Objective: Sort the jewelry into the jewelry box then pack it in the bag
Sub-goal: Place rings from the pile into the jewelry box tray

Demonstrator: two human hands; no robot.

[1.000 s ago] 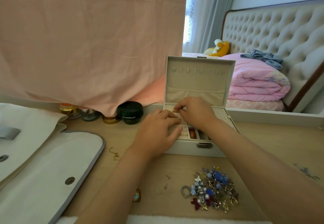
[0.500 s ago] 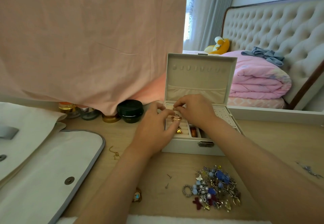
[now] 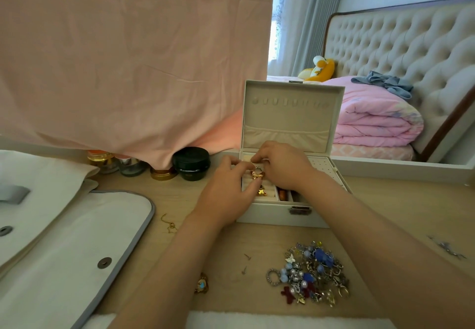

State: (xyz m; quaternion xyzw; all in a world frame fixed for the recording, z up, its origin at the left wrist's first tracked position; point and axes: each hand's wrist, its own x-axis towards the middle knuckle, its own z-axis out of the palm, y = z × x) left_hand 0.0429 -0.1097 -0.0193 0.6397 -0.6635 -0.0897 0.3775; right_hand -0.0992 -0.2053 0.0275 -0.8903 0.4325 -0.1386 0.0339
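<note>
While my left hand [image 3: 226, 196] and right hand [image 3: 284, 170] are pinching the gold metal bow charm [image 3: 257, 175], I'm aiming it squarely at the open white jewelry box [image 3: 267, 216].

Over the open jewelry box [image 3: 282, 216] the left hand [image 3: 226, 195] and right hand [image 3: 284, 168] meet, seemingly pinching a gold bow charm [image 3: 257, 175] between them. A jewelry pile [image 3: 309, 273] lies at the box's 5 o'clock, the white bag [image 3: 64, 251] at 8 o'clock.

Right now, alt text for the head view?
The left hand and right hand together pinch a gold bow piece over the open white jewelry box on a wooden table. A jewelry pile lies nearer the camera; a cream bag lies left.
</note>
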